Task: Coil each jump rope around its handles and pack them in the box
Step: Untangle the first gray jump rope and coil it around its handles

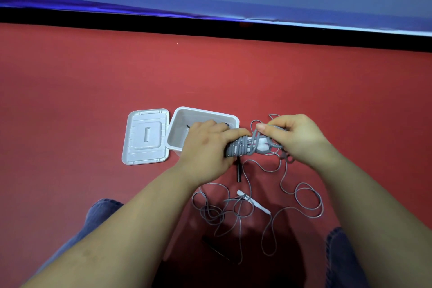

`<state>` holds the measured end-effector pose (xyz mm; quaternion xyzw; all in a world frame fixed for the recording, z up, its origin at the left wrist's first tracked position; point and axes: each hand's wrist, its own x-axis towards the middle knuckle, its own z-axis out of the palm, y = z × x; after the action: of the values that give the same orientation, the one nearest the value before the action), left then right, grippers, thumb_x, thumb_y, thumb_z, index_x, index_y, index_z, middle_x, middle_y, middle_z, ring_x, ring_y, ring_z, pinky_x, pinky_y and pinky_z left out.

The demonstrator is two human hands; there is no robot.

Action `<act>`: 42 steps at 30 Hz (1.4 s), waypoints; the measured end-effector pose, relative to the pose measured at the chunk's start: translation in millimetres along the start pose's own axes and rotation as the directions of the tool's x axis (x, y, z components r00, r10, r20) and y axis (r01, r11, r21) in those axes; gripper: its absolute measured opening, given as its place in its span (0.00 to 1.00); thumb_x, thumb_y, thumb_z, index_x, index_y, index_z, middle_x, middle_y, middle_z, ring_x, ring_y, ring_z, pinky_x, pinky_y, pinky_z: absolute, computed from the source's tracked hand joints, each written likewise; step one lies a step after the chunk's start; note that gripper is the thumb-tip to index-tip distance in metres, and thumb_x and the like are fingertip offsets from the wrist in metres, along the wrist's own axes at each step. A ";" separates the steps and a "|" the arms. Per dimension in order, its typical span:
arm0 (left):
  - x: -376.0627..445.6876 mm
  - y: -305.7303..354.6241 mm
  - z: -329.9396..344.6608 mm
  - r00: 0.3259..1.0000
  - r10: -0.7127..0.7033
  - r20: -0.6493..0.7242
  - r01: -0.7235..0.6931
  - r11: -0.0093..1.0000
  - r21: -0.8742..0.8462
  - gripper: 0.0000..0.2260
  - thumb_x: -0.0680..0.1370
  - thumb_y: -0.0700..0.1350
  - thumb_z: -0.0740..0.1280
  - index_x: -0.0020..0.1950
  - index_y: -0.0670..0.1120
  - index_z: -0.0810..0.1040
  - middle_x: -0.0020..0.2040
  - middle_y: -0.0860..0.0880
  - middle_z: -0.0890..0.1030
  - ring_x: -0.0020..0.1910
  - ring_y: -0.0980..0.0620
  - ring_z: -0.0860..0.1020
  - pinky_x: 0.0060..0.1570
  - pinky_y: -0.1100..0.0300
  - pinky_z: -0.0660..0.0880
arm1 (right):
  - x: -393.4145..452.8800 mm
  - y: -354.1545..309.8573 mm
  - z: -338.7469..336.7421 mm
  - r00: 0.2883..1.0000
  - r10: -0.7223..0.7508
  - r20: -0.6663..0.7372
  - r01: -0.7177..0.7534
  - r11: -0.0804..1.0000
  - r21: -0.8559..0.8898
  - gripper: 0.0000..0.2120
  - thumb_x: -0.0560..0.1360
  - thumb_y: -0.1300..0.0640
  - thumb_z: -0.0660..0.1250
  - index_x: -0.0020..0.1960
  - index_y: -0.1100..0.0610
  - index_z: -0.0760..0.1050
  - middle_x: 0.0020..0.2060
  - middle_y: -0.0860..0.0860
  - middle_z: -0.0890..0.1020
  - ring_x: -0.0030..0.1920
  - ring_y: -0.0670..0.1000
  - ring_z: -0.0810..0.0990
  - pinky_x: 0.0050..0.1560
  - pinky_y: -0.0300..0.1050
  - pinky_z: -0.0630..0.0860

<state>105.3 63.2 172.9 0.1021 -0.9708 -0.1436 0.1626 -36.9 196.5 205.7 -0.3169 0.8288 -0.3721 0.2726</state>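
Red floor [233, 72] carries everything here, with a blue padded wall band along its far edge. On it, left of centre, stands an open white rectangular plastic box [205, 113] with something dark already lying inside, and its flat white ribbed lid [146, 137] lies just beside it on the left.

Grey thin jump-rope cord [301, 196] sprawls in loose loops near the person's knees, tangled around a white stick handle [256, 203] on the floor; a black handle [239, 172] lies just below the hands, and another dark handle sits lower, in shadow.

Held above the floor, just right of the box, is the part-coiled bundle of white handles wrapped in grey cord [245, 146]. Its long axis runs left to right, between the two hands. The left hand [208, 147] has its grip clenched round the left, already wound end. The right hand [297, 135] pinches the cord at the right end, thumb and fingertips closed on a loop that trails down to the slack on the floor.

Judging from this, the coiling is unfinished: the free cord lies below and to the right, so the right hand is the one placed to wind, while the left hand, nearer the box, is better placed to drop the bundle in.
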 end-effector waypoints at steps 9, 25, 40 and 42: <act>-2.2 10.9 -5.0 0.999 -0.014 0.029 0.018 0.990 -0.140 0.17 0.63 0.50 0.71 0.51 0.55 0.79 0.37 0.55 0.79 0.39 0.49 0.75 0.43 0.51 0.71 | -2.2 4.5 6.1 0.883 0.319 0.344 -0.436 0.830 0.348 0.18 0.67 0.45 0.71 0.25 0.54 0.73 0.23 0.50 0.69 0.25 0.47 0.64 0.29 0.38 0.60; 6.6 35.1 -33.5 0.841 -0.305 0.447 0.525 0.254 -0.812 0.19 0.75 0.38 0.69 0.61 0.55 0.71 0.31 0.52 0.73 0.23 0.58 0.67 0.21 0.70 0.63 | 4.0 -0.6 36.2 0.977 0.074 0.200 -0.180 0.791 0.585 0.13 0.80 0.63 0.57 0.38 0.62 0.73 0.28 0.54 0.76 0.28 0.46 0.74 0.34 0.39 0.69; 10.2 -3.5 -13.3 0.651 -0.644 0.401 0.650 0.200 -0.734 0.15 0.73 0.39 0.66 0.57 0.53 0.72 0.30 0.47 0.73 0.25 0.50 0.66 0.28 0.61 0.64 | -3.8 -17.1 34.3 0.889 0.178 0.421 -0.308 0.914 0.264 0.10 0.76 0.59 0.65 0.35 0.55 0.73 0.22 0.46 0.71 0.21 0.43 0.67 0.26 0.35 0.64; 9.4 -6.7 -10.1 0.604 -0.675 0.424 0.676 0.153 -0.720 0.14 0.74 0.40 0.66 0.58 0.51 0.72 0.30 0.46 0.72 0.23 0.50 0.65 0.26 0.63 0.63 | -2.9 -19.6 38.7 0.881 0.239 0.408 -0.366 0.891 0.270 0.14 0.76 0.51 0.63 0.35 0.56 0.74 0.21 0.46 0.67 0.20 0.45 0.61 0.25 0.37 0.59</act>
<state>101.1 52.0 182.6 0.4321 -0.6237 -0.6425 0.1073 -2.1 171.2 199.5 -0.1931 0.7268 -0.3958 0.5272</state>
